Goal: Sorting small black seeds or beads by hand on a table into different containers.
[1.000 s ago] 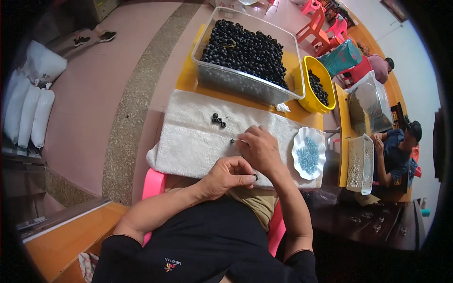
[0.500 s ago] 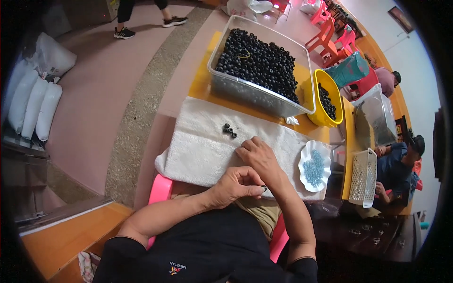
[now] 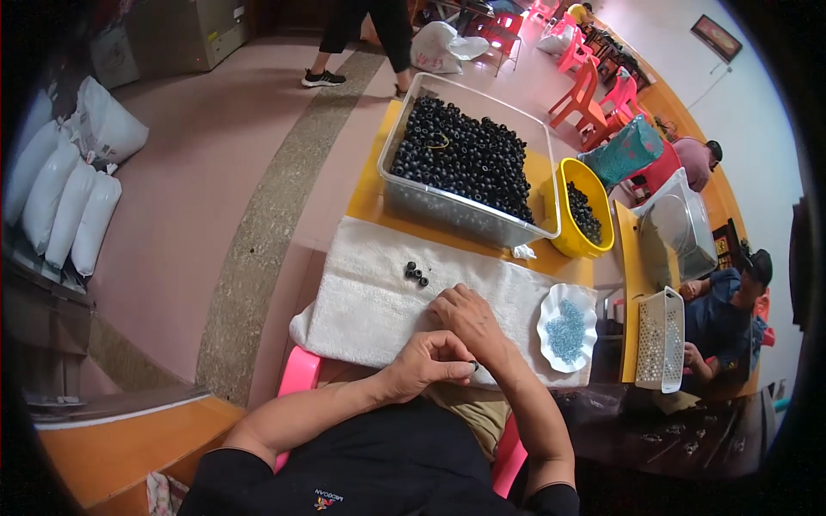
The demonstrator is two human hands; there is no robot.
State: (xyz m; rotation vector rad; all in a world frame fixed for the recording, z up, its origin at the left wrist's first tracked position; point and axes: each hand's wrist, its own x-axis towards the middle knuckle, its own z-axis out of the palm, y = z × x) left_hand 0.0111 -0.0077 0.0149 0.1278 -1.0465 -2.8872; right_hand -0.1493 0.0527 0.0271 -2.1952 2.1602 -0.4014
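Observation:
My left hand (image 3: 428, 365) is closed in a pinch, with a small black ring-shaped part (image 3: 474, 365) between thumb and forefinger. Just beyond it, my right hand (image 3: 469, 320) rests palm down on the white towel (image 3: 366, 288). Its fingers are curled under, and whatever they hold, if anything, is hidden. Several black ring-shaped parts (image 3: 416, 274) lie in a small group on the towel, beyond my hands and to the left. To the right, a white scalloped dish (image 3: 588, 316) holds small pale-blue pieces (image 3: 566, 332).
Beyond the towel stand a clear plastic bin (image 3: 469, 217) heaped with black ring parts and a yellow basin (image 3: 594, 248) holding more. A white perforated basket (image 3: 661, 340) is at right, near a seated person (image 3: 727, 297). White sacks (image 3: 93, 219) stand at left; someone walks behind (image 3: 366, 39).
The view has tilted, so the table sits lower in it. The walking person has moved right, behind the bin. Both my hands keep nearly the same pose, the left still pinching the black part.

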